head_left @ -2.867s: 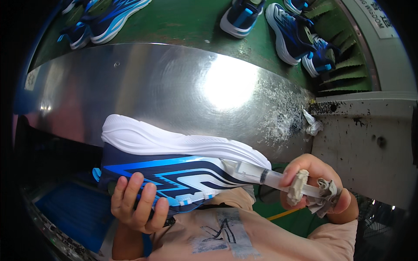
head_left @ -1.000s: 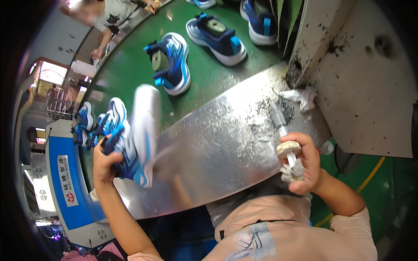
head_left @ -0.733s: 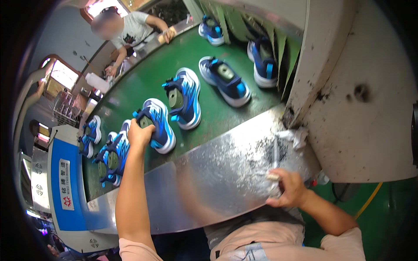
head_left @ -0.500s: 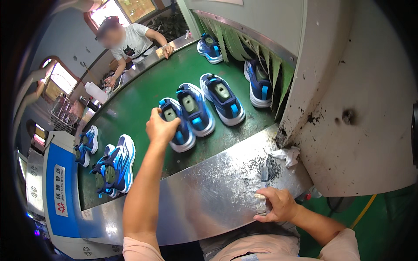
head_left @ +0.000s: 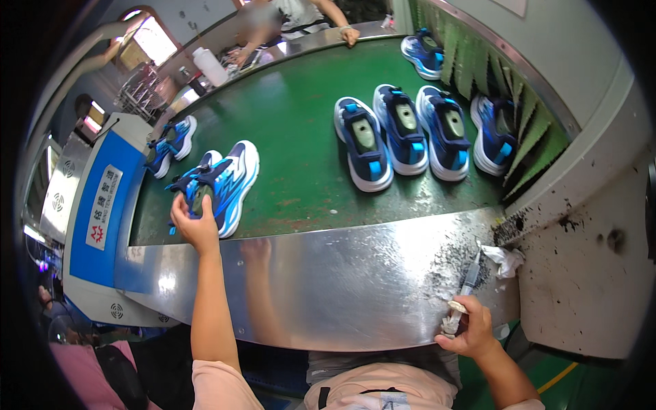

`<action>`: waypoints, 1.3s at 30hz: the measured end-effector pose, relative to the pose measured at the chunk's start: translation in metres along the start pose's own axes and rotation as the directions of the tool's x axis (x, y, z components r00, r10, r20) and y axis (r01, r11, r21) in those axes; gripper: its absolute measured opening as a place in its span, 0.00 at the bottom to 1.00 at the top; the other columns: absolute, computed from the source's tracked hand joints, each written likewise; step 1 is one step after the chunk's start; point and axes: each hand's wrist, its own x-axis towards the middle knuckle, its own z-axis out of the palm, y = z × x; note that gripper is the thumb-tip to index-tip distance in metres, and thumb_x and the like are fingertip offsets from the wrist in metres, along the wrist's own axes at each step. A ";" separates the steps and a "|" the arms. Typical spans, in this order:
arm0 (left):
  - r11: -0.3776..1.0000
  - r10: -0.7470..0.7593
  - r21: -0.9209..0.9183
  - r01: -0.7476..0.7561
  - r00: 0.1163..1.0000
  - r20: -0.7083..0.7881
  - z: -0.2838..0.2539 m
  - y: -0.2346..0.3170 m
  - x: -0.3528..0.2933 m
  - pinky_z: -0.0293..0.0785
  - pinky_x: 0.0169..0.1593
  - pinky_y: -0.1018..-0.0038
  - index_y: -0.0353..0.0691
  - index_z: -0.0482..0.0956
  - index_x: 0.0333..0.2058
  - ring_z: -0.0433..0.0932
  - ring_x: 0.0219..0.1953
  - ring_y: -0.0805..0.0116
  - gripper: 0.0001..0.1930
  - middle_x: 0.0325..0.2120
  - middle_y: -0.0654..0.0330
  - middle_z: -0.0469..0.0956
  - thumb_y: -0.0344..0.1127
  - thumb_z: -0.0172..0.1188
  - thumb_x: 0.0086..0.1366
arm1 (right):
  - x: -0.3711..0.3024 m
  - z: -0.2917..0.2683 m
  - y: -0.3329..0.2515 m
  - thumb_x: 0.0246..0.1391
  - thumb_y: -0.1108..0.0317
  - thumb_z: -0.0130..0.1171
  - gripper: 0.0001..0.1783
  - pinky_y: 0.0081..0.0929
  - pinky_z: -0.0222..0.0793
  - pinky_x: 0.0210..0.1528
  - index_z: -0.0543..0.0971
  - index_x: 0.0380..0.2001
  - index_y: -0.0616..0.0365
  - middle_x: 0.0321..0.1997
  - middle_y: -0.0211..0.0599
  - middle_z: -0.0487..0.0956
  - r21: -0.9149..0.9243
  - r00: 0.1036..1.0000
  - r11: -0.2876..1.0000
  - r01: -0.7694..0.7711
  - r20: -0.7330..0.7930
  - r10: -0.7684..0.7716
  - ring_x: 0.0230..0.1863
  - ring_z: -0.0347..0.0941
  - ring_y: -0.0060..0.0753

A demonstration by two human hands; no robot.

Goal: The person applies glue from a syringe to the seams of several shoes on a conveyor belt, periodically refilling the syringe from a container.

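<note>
Two blue and white running shoes lie tilted together at the left of the green belt. My left hand (head_left: 196, 222) grips the nearer running shoe (head_left: 240, 184) around its opening, where a greenish insert shows; the other running shoe (head_left: 210, 158) lies partly hidden behind it. My right hand (head_left: 476, 331) is closed around a syringe (head_left: 470, 279), its narrow tip pointing up and away over the metal ledge. White residue cakes the syringe's finger flange. Several matching shoes (head_left: 363, 143) stand upright in a row at the right of the belt.
The green belt (head_left: 294, 123) runs behind a metal ledge (head_left: 307, 294). Crumpled white tissue (head_left: 504, 261) lies on the ledge's smudged right end. Green strip curtains (head_left: 540, 126) hang at the right. Another pair of shoes (head_left: 171, 147) sits far left. Across the belt, a co-worker's hand (head_left: 350, 35) rests on the edge.
My left hand has let go of a shoe in the right-hand row and moved left onto the tilted pair. My right hand still holds the syringe. The view has shifted left.
</note>
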 end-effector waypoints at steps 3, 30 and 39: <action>0.770 -0.421 -0.395 0.501 0.864 0.275 -0.001 -0.045 -0.003 0.65 0.56 0.71 0.36 0.71 0.51 0.70 0.52 0.64 0.35 0.49 0.53 0.72 0.30 0.76 0.43 | 0.000 0.002 0.000 0.33 0.49 0.75 0.42 0.27 0.66 0.22 0.68 0.47 0.59 0.27 0.38 0.73 0.009 1.000 1.000 -0.001 0.004 0.001 0.20 0.69 0.33; 0.912 0.399 -0.294 -0.287 0.451 0.798 -0.179 0.183 -0.001 0.62 0.60 0.60 0.38 0.75 0.49 0.66 0.59 0.49 0.42 0.57 0.49 0.66 0.38 0.77 0.27 | -0.001 -0.007 -0.037 0.43 0.56 0.69 0.40 0.20 0.66 0.30 0.63 0.57 0.58 0.32 0.31 0.74 0.325 0.902 0.843 -0.428 0.106 0.418 0.27 0.67 0.21; 0.793 0.591 -0.474 -0.383 0.292 0.752 -0.140 0.186 -0.045 0.75 0.47 0.65 0.37 0.78 0.41 0.79 0.43 0.52 0.32 0.39 0.51 0.79 0.27 0.73 0.28 | -0.006 -0.043 -0.063 0.48 0.34 0.56 0.43 0.10 0.49 0.22 0.62 0.54 0.59 0.31 0.32 0.72 0.861 0.829 0.380 -0.339 0.082 0.553 0.24 0.59 0.12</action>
